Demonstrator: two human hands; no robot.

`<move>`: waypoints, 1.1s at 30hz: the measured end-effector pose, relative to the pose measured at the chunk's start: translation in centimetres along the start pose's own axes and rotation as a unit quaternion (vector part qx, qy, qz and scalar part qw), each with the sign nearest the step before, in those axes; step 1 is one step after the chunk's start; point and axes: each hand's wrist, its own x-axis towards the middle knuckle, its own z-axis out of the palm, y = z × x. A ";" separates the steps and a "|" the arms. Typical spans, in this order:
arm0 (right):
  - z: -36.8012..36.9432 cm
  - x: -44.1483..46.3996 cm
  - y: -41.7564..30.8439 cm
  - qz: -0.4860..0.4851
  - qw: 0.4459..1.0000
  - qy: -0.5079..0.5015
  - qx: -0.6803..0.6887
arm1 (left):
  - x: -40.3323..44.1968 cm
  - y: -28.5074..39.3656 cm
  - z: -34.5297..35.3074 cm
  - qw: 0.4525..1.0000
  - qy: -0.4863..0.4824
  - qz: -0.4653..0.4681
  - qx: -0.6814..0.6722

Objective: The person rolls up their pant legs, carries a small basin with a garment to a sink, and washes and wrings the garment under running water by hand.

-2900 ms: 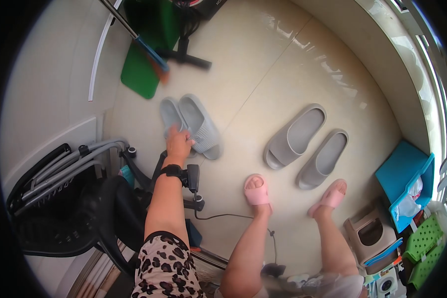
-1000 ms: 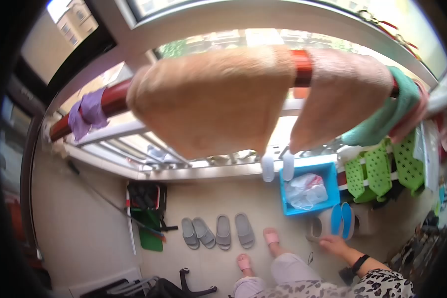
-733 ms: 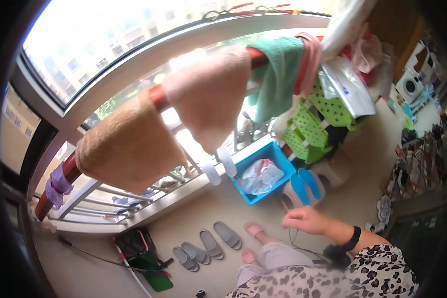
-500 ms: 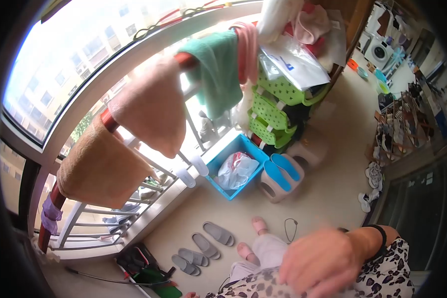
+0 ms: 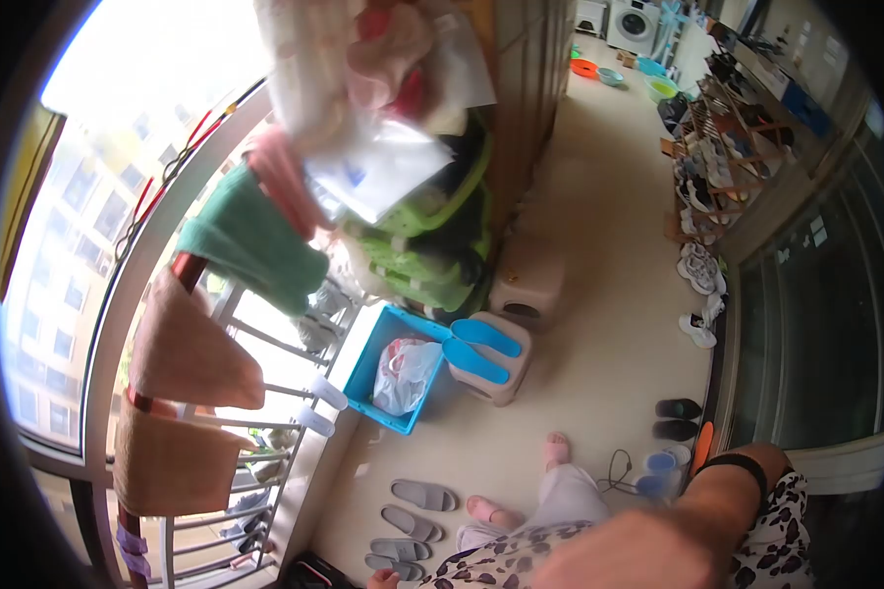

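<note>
"What takes up most room?"

"The pale, glossy floor (image 5: pixel 589 334). The red rail (image 5: pixel 189 267) runs along the window side, and a slatted rack (image 5: pixel 673 147) stands opposite, probably to keep shoes off the walkway."

"And the towels?"

"Green towel (image 5: pixel 255 240), pink towel (image 5: pixel 189 344), brown towel (image 5: pixel 182 459): soft, plush cloth folded over the rail, likely so air reaches both sides."

"Lower down?"

"A blue box (image 5: pixel 366 378) of hard plastic, straight-walled, beside a beige stool (image 5: pixel 503 390) with rounded corners. The box seems to keep the thin, crinkled bag (image 5: pixel 403 378) contained."

"Where are the grey slippers (image 5: pixel 424 494)?"

"On the floor in a row down to the bottom edge, all lying much the same way, I'd say for tidiness. They look like smooth, moulded foam with broad straps."

"What are the hands doing?"

"The right hand (image 5: pixel 624 552) is a blur low in front of the patterned top; I can't tell whether its fingers are spread or closed, or whether it holds anything. Only a bit of the left hand (image 5: pixel 384 579) shows, near the lowest grey slippers, so its grip is unclear too."

"Anything smaller?"

"Two flat blue insoles (image 5: pixel 476 363) side by side on the stool, seemingly laid out flat to air, and a thin looped cable (image 5: pixel 619 466)."
</note>
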 end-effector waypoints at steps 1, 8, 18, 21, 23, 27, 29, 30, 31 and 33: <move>-1.4 -1.1 -0.5 -0.007 1.000 0.014 -0.003 | 1.0 1.3 0.2 0.997 0.003 0.054 0.062; -11.3 -7.7 -3.9 0.009 0.999 0.036 -0.001 | 3.9 22.4 -0.8 0.982 -0.025 -0.119 -0.144; -17.9 -12.0 -3.2 -0.062 0.983 0.170 -0.036 | 11.0 24.3 1.8 0.993 -0.100 -0.055 -0.037; -18.4 -11.6 -2.5 -0.079 0.973 0.215 -0.041 | 14.8 27.0 2.1 0.988 -0.140 -0.065 0.008; -20.3 -11.2 -3.5 -0.059 0.979 0.178 -0.077 | 17.8 29.4 2.1 0.985 -0.163 -0.049 0.026; -21.4 -11.3 -4.1 -0.053 0.971 0.209 -0.101 | 24.5 34.3 0.3 0.984 -0.175 -0.008 0.032; -22.4 -11.7 -5.2 -0.046 0.956 0.257 -0.134 | 27.7 37.3 -1.2 0.984 -0.172 0.020 0.027; -22.7 -12.1 -5.7 -0.040 0.949 0.273 -0.150 | 29.0 38.8 -1.8 0.984 -0.173 0.029 0.024; -23.2 -12.4 -6.3 -0.024 0.949 0.262 -0.176 | 29.9 40.3 -2.3 0.984 -0.171 0.036 0.022; -24.8 -13.1 -8.4 0.021 0.949 0.218 -0.224 | 31.8 43.4 -2.9 0.985 -0.166 0.048 0.024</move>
